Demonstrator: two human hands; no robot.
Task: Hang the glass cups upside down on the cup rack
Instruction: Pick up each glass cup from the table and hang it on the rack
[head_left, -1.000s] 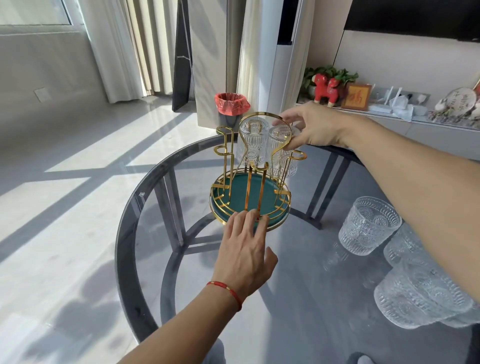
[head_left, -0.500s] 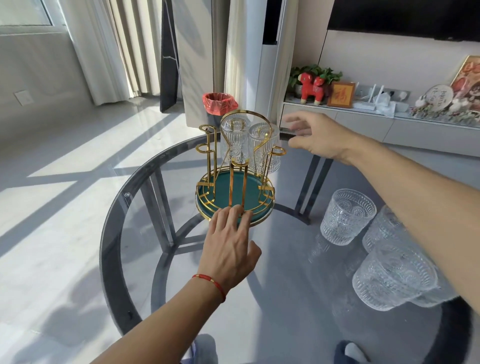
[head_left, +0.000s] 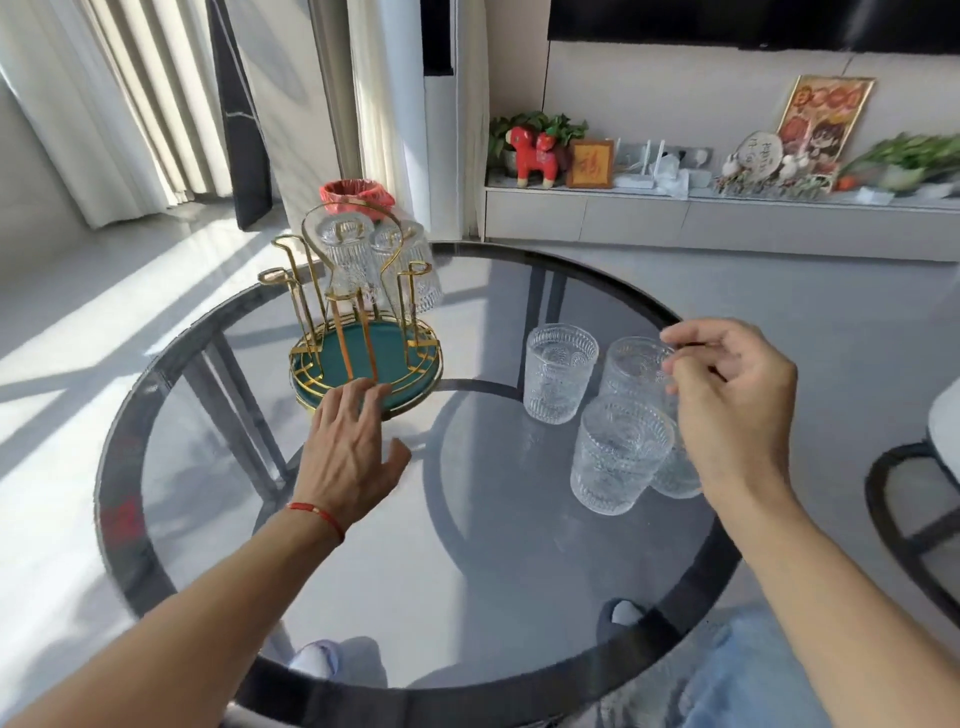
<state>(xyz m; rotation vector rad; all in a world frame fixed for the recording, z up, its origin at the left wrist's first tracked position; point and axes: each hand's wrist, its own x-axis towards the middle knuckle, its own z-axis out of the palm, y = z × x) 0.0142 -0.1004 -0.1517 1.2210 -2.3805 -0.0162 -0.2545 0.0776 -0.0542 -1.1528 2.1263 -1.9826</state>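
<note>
The gold wire cup rack (head_left: 311, 291) with a teal round base stands at the table's far left. Two ribbed glass cups hang upside down on its far pegs, one (head_left: 347, 254) to the left and one (head_left: 415, 270) to the right. My left hand (head_left: 348, 447) lies flat, with its fingertips on the base's near rim. Several glass cups stand upright in a cluster at the right: one (head_left: 558, 374), a nearer one (head_left: 618, 452) and a far one (head_left: 634, 364). My right hand (head_left: 727, 405) hovers over them, thumb and forefinger apart at the far cup's rim.
The round dark glass table (head_left: 156, 561) shows my feet through it. A dark-framed chair (head_left: 904, 499) stands close on the right. A red-lined bin (head_left: 356, 191) stands on the floor behind the rack. A low cabinet (head_left: 675, 218) with ornaments runs along the back wall.
My right hand has left the rack's hung cup and swung right and down to the upright cups. My view turned right. The left hand stays on the rack base.
</note>
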